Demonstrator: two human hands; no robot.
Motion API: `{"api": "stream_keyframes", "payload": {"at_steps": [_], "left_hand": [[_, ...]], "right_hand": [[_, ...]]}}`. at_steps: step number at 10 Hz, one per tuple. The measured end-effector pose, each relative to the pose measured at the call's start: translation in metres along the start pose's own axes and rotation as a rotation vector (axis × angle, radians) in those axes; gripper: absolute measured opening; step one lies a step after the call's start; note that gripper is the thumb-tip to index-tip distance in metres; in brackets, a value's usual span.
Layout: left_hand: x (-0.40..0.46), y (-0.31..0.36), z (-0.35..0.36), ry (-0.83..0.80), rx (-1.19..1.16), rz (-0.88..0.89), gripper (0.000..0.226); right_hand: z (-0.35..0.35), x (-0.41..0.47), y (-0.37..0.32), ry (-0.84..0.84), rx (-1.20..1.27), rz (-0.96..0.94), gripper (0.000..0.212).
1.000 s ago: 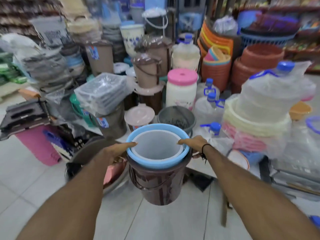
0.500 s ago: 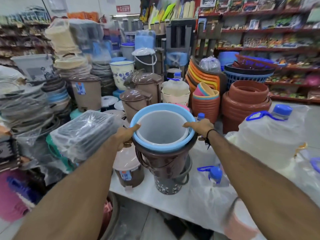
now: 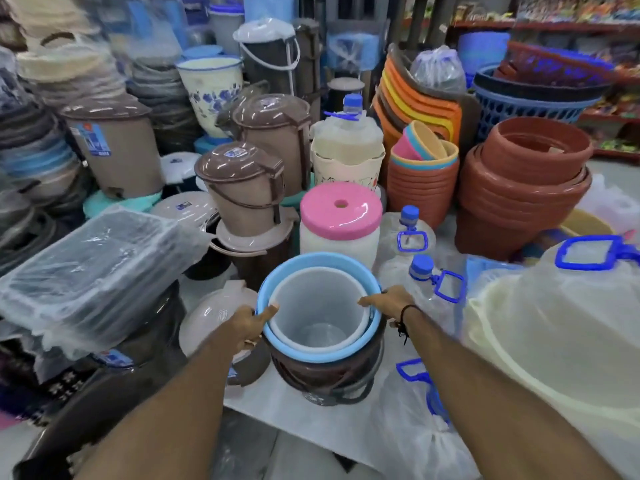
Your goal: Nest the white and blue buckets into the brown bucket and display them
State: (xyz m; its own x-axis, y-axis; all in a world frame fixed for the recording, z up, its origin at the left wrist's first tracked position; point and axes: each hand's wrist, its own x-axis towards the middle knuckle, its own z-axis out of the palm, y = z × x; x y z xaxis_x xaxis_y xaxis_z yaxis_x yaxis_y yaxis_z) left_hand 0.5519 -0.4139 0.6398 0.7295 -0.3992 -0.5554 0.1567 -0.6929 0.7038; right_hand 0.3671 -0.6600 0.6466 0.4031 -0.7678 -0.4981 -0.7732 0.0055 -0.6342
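The white bucket sits inside the blue bucket, and both are nested in the dark brown bucket. The stack rests on top of a grey patterned bucket on the white table. My left hand grips the left rim of the stack, thumb over the blue edge. My right hand holds the right rim, fingers reaching over the white bucket's edge.
A pink-lidded white container stands just behind the stack. Clear water jugs with blue caps crowd the right, a wrapped tray pack the left. Brown lidded bins and terracotta pots fill the back. The white table edge is near me.
Both hands carried the nested stack up from over the floor, forward over the table, then down onto the grey bucket in front of the pink-lidded container.
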Motion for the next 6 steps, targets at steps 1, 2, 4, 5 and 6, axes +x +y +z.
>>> {"api": "stream_keyframes", "payload": {"at_steps": [1,2,4,5,6], "left_hand": [[0.018,-0.018,0.009,-0.028,0.055,-0.057,0.060],[0.045,-0.038,0.030,-0.101,0.035,-0.074,0.053],[0.073,-0.030,0.027,-0.207,0.406,0.131,0.033],[0.090,0.001,0.014,-0.088,0.718,0.339,0.045],[0.122,0.058,-0.006,0.347,0.838,0.823,0.056]], "right_hand": [[0.017,0.012,0.016,-0.050,-0.042,0.046,0.061],[0.040,0.036,0.036,-0.082,-0.121,0.093,0.061],[0.051,0.050,0.039,-0.040,-0.281,0.123,0.074],[0.039,0.044,0.001,0.124,-0.464,0.009,0.076],[0.009,0.044,-0.062,0.589,-0.565,-0.333,0.062]]}}
